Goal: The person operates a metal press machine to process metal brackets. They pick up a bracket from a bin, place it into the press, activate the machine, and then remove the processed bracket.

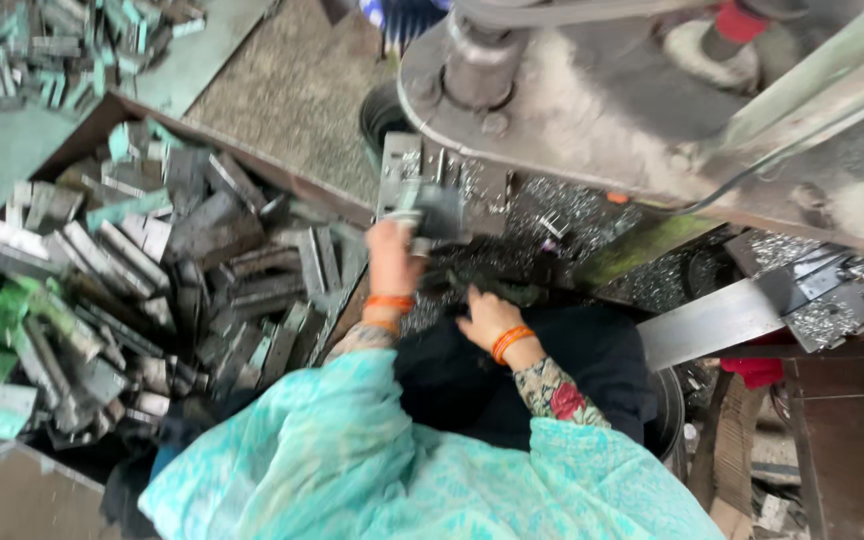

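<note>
Teal cloth [352,470] drapes nearest. Left hand [392,262] fingers are closed on a metal bracket [430,210] at the press [572,90]; right hand [487,318] grip cannot be told. Seating is judged underway; careful alignment is needed.

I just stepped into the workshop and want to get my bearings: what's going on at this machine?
A person in a teal garment sits at a heavy metal press. The left hand holds a small grey metal piece up at the press bed. The right hand rests lower, on dark material in the lap; what it grips is unclear. A wooden bin heaped with similar metal pieces stands on the person's left. Shiny metal scraps litter the press bed.
</note>
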